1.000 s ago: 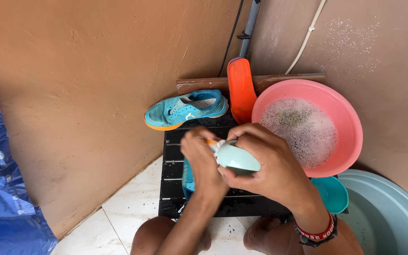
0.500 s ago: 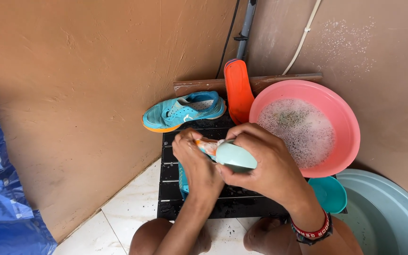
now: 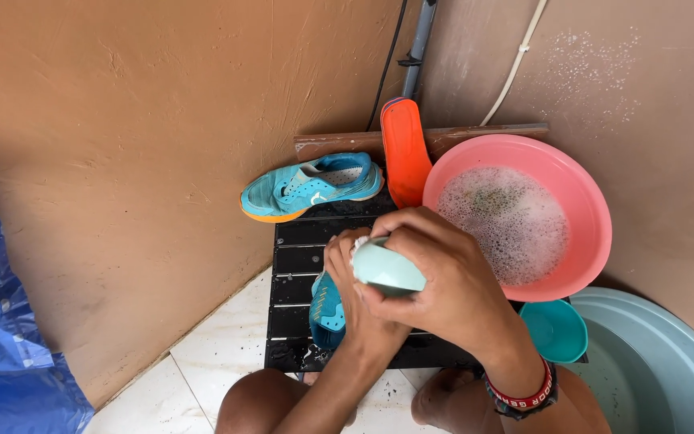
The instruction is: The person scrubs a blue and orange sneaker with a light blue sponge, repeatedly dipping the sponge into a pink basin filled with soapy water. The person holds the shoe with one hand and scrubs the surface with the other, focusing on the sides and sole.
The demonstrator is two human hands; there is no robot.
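**Inspector:** Report the hands.

**Assistant:** The right hand (image 3: 443,281) is curled tight round a pale green brush (image 3: 389,269), an oval, smooth-backed body; its bristles are hidden. The left hand (image 3: 355,297) is closed on a teal shoe (image 3: 327,309), holding it under the brush. A red and black band sits on the right wrist.

**Inspector:** Condition and position of the shoe?

**Assistant:** Only one end shows, below and left of the hands: teal fabric with small perforations, looking wet. It is held just above a black slatted mat (image 3: 299,257), which lies on the white tiled floor. The rest is covered by the hands.

**Inspector:** Surroundings?

**Assistant:** A second teal shoe (image 3: 311,186), with an orange sole edge, lies on its side at the far edge of the mat against the brown wall. Just beside it an orange insole (image 3: 405,153) leans upright against a wooden plank (image 3: 475,135). A pink basin (image 3: 588,201) of soapy water stands right of the hands. Near the wrist sits a small teal bowl (image 3: 556,329), touching a large pale green tub (image 3: 668,362). Blue plastic sheeting (image 3: 2,321) lies far left.
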